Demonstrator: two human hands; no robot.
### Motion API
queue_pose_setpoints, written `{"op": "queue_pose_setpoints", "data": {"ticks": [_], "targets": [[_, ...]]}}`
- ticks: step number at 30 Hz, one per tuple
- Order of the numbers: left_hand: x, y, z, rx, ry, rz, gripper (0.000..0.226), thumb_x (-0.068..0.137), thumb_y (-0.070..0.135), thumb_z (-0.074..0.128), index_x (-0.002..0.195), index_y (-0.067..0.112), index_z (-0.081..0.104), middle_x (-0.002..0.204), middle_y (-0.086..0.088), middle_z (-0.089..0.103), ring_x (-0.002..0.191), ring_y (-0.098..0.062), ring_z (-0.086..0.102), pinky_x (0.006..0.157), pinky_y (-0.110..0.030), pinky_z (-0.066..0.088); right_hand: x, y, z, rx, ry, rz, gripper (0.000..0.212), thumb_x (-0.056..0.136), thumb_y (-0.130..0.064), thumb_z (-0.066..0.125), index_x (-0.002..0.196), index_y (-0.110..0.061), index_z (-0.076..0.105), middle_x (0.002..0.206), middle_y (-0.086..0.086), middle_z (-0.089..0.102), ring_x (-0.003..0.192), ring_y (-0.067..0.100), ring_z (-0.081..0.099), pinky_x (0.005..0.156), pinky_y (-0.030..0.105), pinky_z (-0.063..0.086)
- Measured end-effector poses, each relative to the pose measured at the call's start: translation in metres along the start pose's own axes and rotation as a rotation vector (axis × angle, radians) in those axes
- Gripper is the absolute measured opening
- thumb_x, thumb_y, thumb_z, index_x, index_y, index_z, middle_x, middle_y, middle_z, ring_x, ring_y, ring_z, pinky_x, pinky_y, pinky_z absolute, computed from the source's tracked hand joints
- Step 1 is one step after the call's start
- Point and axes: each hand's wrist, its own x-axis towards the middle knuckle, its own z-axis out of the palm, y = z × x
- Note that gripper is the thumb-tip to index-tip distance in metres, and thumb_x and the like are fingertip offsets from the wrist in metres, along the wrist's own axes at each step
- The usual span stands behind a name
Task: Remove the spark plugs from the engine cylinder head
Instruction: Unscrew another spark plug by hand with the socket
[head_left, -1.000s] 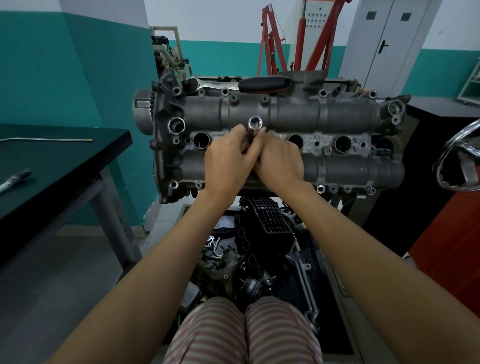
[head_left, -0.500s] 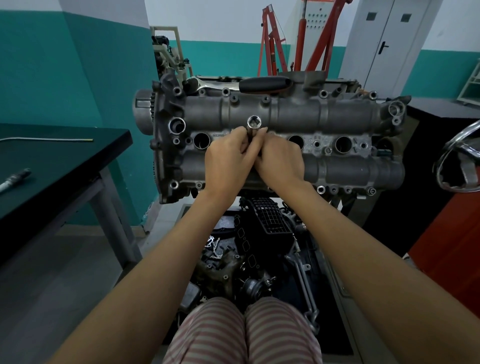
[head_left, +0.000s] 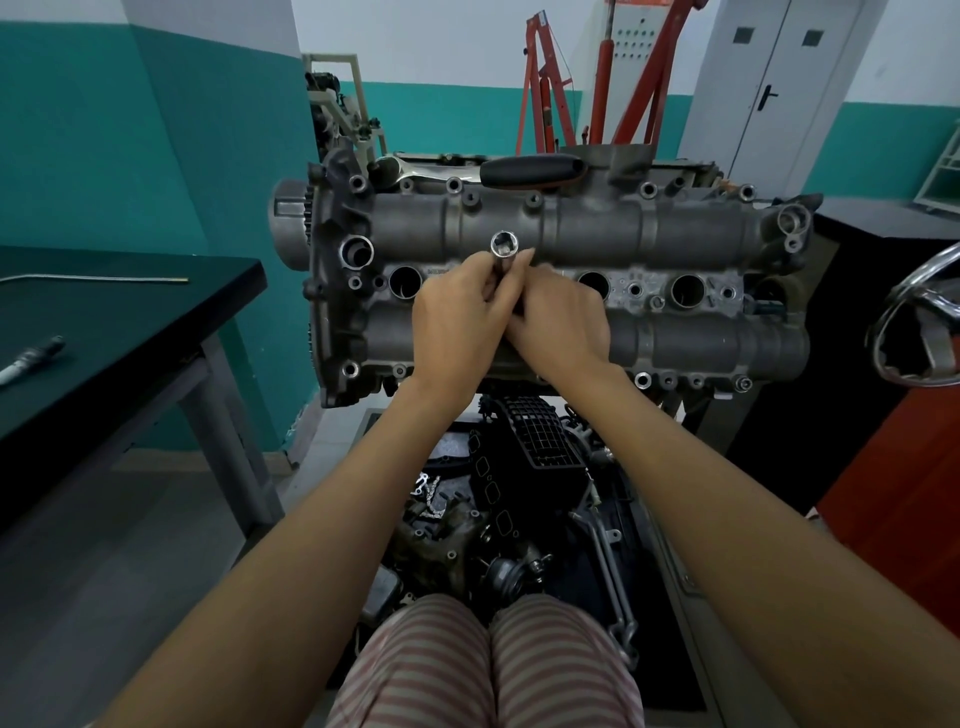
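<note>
The grey engine cylinder head stands in front of me with a row of round spark plug wells; open wells show at the left and right. A long chrome socket sticks out of the second well, its square drive hole facing me. My left hand grips the socket's shaft with curled fingers. My right hand presses against it from the right, fingers around the same shaft. The well under both hands is hidden.
A ratchet with a black handle lies on top of the head. One spark plug and a thin rod lie on the dark table at left. Engine parts fill the floor below; a chrome wheel is at right.
The socket has risen slightly out of the well between my hands; the hands have shifted very little.
</note>
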Motion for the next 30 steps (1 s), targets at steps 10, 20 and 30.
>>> {"op": "queue_pose_setpoints", "data": {"ticks": [10, 20, 30], "targets": [[-0.0022, -0.0008, -0.0009, 0.036, -0.029, -0.010, 0.024, 0.089, 0.025, 0.055, 0.081, 0.002, 0.051, 0.060, -0.004, 0.054, 0.055, -0.018, 0.051, 0.054, -0.032, 0.041, 0.0001, -0.0011, 0.0033, 0.050, -0.010, 0.039, 0.015, 0.096, -0.029, 0.037, 0.088, -0.016, 0.034, 0.091, 0.006, 0.059, 0.071, 0.031, 0.057, 0.055, 0.031, 0.020], [-0.0005, 0.0010, 0.0002, 0.054, -0.009, -0.009, 0.041, 0.091, 0.036, 0.057, 0.068, 0.002, 0.053, 0.049, -0.002, 0.045, 0.047, -0.019, 0.042, 0.051, -0.033, 0.036, -0.0003, -0.0017, -0.0013, 0.010, -0.010, -0.004, 0.026, 0.093, -0.027, 0.041, 0.090, -0.010, 0.060, 0.086, 0.007, 0.065, 0.073, 0.028, 0.060, 0.056, 0.029, 0.026], [-0.0005, -0.0010, 0.0007, 0.038, -0.031, -0.018, 0.034, 0.093, 0.030, 0.053, 0.069, 0.007, 0.052, 0.049, 0.003, 0.045, 0.047, -0.015, 0.044, 0.050, -0.027, 0.035, 0.0004, -0.0018, 0.0002, -0.022, -0.025, 0.021, 0.031, 0.096, -0.038, 0.035, 0.100, -0.011, 0.049, 0.090, 0.006, 0.063, 0.073, 0.028, 0.060, 0.056, 0.031, 0.029]]}}
